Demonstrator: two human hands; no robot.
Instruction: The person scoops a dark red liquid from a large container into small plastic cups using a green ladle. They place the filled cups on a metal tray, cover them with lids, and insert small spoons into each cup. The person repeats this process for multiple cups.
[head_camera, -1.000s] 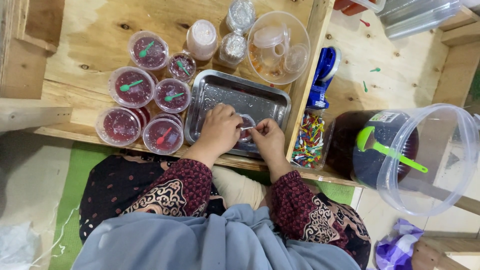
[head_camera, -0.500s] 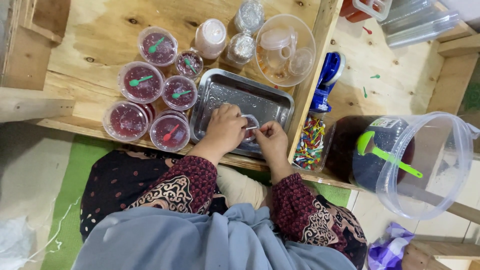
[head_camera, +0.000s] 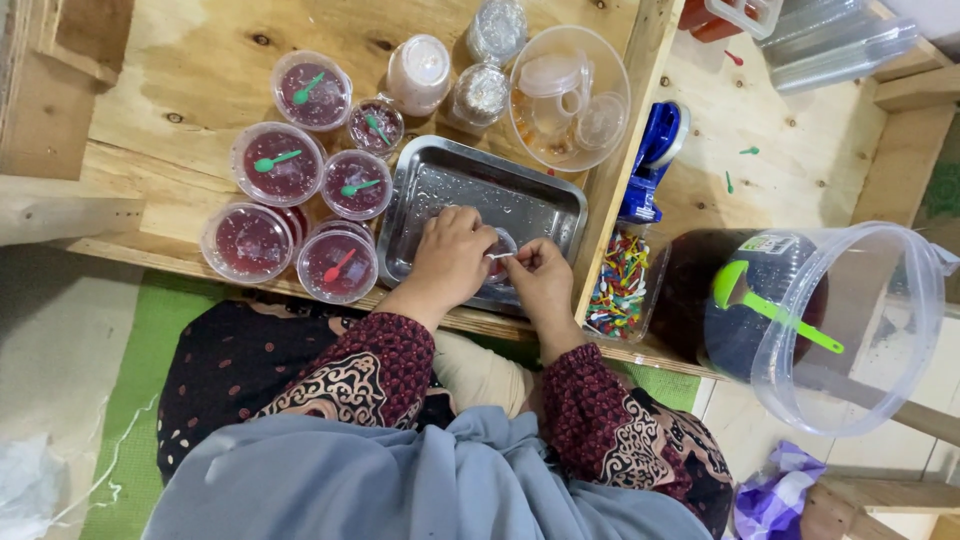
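both grips, left hand (head_camera: 452, 255) and right hand (head_camera: 540, 275), closed around a small cup (head_camera: 500, 245) over the metal tray (head_camera: 440, 185)

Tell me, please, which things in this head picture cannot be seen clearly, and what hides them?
- Small cup in the metal tray: mostly covered by the left hand and right hand.
- Clear container, top right: cut off by the picture's edge.
- Coloured spoons in their box: too small to count.

Small shift here: the right hand (head_camera: 540, 280) now pinches a small white spoon (head_camera: 500, 257) at the rim of the little cup (head_camera: 500, 250), while the left hand (head_camera: 452, 255) curls tighter around it in the steel tray (head_camera: 440, 185).
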